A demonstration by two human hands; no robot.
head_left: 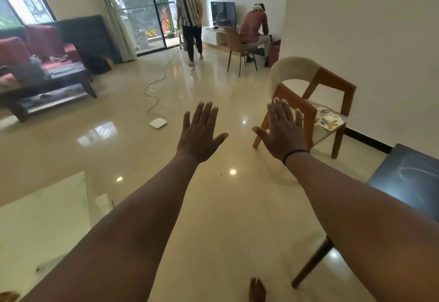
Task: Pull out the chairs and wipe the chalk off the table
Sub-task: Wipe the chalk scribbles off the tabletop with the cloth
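Observation:
Both my arms stretch forward over the shiny floor. My left hand (200, 133) is spread flat with straight fingers and holds nothing. My right hand (283, 129) is also spread flat and empty, with a black band on its wrist. A dark table (408, 178) with pale chalk marks on its top shows at the right edge. A wooden chair (316, 102) with a cream curved back stands by the right wall, just beyond my right hand, with printed papers on its seat. A glass table corner (42, 211) sits at lower left.
A cable (155, 83) snakes across the floor to a white box (158, 123). One person walks at the back, another sits on a chair (234, 42) near a TV. A dark coffee table (47, 83) and red sofa stand at left. My foot (257, 289) shows below.

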